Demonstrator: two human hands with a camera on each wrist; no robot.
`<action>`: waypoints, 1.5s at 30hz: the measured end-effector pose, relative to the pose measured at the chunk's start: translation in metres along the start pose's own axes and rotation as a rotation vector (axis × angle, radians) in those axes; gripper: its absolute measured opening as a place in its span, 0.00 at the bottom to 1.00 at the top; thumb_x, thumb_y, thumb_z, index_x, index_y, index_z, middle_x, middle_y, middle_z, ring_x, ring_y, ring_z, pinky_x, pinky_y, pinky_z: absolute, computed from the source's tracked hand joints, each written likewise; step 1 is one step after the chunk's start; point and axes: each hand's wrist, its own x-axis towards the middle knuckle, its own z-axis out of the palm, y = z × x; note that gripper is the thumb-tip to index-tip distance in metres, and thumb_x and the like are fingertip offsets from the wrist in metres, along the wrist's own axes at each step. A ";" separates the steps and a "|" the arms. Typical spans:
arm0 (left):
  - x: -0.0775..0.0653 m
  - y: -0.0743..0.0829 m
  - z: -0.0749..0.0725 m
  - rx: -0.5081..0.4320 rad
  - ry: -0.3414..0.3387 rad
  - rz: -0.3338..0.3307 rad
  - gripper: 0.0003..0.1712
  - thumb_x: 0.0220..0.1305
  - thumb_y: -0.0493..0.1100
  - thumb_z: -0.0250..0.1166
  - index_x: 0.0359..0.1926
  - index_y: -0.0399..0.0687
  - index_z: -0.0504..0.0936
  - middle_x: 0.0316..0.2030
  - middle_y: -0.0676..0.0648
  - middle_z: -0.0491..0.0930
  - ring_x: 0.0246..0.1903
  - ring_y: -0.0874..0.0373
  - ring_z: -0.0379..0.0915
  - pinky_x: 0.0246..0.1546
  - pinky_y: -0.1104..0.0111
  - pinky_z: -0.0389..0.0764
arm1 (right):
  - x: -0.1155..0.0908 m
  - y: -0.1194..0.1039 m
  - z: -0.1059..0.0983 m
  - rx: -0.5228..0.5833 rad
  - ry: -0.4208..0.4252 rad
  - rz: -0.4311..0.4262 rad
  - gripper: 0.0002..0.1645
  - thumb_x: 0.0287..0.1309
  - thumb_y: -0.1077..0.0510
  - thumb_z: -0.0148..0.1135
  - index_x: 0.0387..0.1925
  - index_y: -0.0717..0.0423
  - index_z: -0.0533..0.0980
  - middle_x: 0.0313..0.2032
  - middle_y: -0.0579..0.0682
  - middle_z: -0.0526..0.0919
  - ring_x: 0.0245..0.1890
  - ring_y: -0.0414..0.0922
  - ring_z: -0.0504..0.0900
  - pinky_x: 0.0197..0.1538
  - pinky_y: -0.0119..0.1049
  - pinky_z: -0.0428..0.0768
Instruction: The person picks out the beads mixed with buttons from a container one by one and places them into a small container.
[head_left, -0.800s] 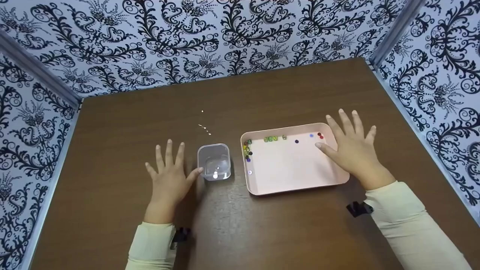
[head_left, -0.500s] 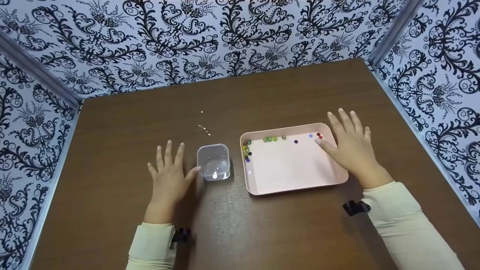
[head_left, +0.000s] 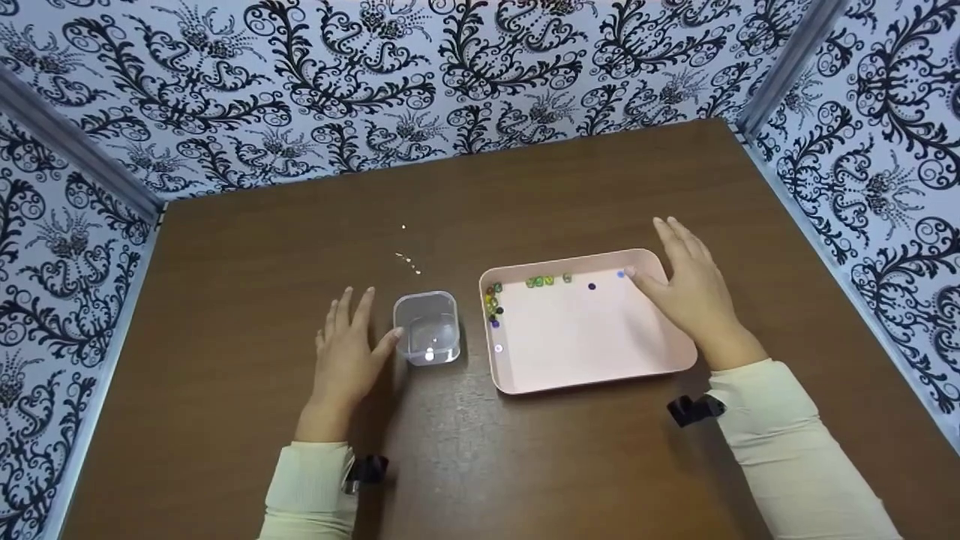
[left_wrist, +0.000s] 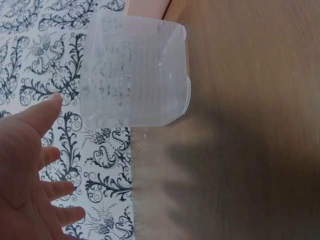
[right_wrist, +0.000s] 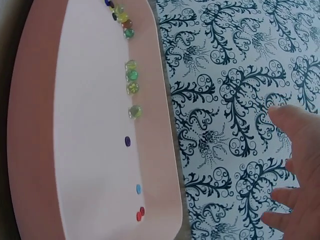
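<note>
My left hand (head_left: 347, 360) is at the left of a clear plastic container (head_left: 427, 330), thumb tip near its wall and fingers extended. In the left wrist view the container (left_wrist: 135, 75) looks see-through, and that hand holds nothing. A shallow pink tray (head_left: 585, 337) lies right of the container. Over the tray's right end is my right hand (head_left: 694, 292), fingers straight and holding nothing. Green glass marbles (right_wrist: 132, 75) line the tray's far side, with more at its left end. Small flat pieces lie there too: dark blue (right_wrist: 127, 141), light blue (right_wrist: 138, 189) and red (right_wrist: 139, 216).
Several tiny pale specks (head_left: 407, 259) lie on the brown table (head_left: 262, 247) behind the container. Panels with black-and-white scrollwork (head_left: 360, 90) stand along the table's back and sides. Each sleeve carries a black wrist mount (head_left: 696, 410).
The fingers of both hands have drawn closer together. My right hand has shifted slightly left, and its thumb now covers the red pieces in the head view. Tray and container stay put.
</note>
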 end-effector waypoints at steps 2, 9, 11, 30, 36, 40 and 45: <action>0.001 -0.001 0.001 -0.024 -0.005 -0.007 0.43 0.65 0.57 0.60 0.74 0.49 0.54 0.74 0.36 0.46 0.72 0.36 0.39 0.63 0.31 0.49 | 0.002 -0.001 0.002 0.042 0.011 0.007 0.48 0.60 0.43 0.62 0.73 0.57 0.54 0.72 0.63 0.54 0.71 0.64 0.51 0.66 0.67 0.53; 0.004 -0.002 0.003 -0.116 -0.024 -0.022 0.39 0.67 0.54 0.60 0.74 0.49 0.56 0.74 0.37 0.50 0.72 0.38 0.41 0.66 0.35 0.48 | 0.007 -0.003 0.007 0.184 0.025 0.023 0.45 0.60 0.52 0.65 0.73 0.57 0.56 0.71 0.62 0.58 0.71 0.61 0.55 0.69 0.61 0.55; 0.005 -0.002 0.004 -0.144 -0.027 -0.020 0.39 0.67 0.52 0.60 0.74 0.48 0.57 0.73 0.37 0.51 0.72 0.38 0.42 0.67 0.37 0.48 | 0.009 -0.003 0.009 0.226 0.025 0.021 0.44 0.60 0.53 0.65 0.72 0.57 0.57 0.70 0.62 0.60 0.71 0.61 0.55 0.69 0.60 0.56; 0.011 -0.004 0.009 -0.327 -0.055 0.019 0.33 0.69 0.45 0.59 0.72 0.44 0.61 0.70 0.33 0.58 0.70 0.39 0.50 0.70 0.46 0.52 | 0.024 0.002 0.030 0.447 0.054 0.076 0.38 0.59 0.57 0.66 0.69 0.58 0.63 0.62 0.58 0.73 0.64 0.53 0.69 0.64 0.55 0.66; 0.013 -0.005 0.013 -0.359 -0.027 0.034 0.32 0.68 0.43 0.60 0.69 0.41 0.65 0.68 0.33 0.61 0.69 0.39 0.54 0.69 0.47 0.54 | 0.028 0.001 0.035 0.496 0.046 0.080 0.36 0.60 0.61 0.64 0.68 0.60 0.64 0.60 0.61 0.74 0.62 0.56 0.71 0.63 0.55 0.66; 0.014 -0.006 0.013 -0.384 -0.014 0.043 0.30 0.68 0.42 0.60 0.68 0.40 0.67 0.67 0.34 0.63 0.69 0.40 0.55 0.69 0.48 0.54 | 0.030 0.000 0.040 0.527 0.031 0.086 0.34 0.59 0.62 0.64 0.67 0.61 0.66 0.57 0.62 0.77 0.59 0.55 0.75 0.62 0.47 0.72; 0.014 -0.008 0.013 -0.404 -0.012 0.036 0.29 0.68 0.42 0.59 0.68 0.40 0.67 0.67 0.33 0.63 0.68 0.39 0.56 0.69 0.49 0.54 | 0.033 0.000 0.046 0.566 -0.004 0.125 0.33 0.60 0.61 0.64 0.66 0.60 0.67 0.56 0.61 0.78 0.55 0.52 0.78 0.52 0.28 0.78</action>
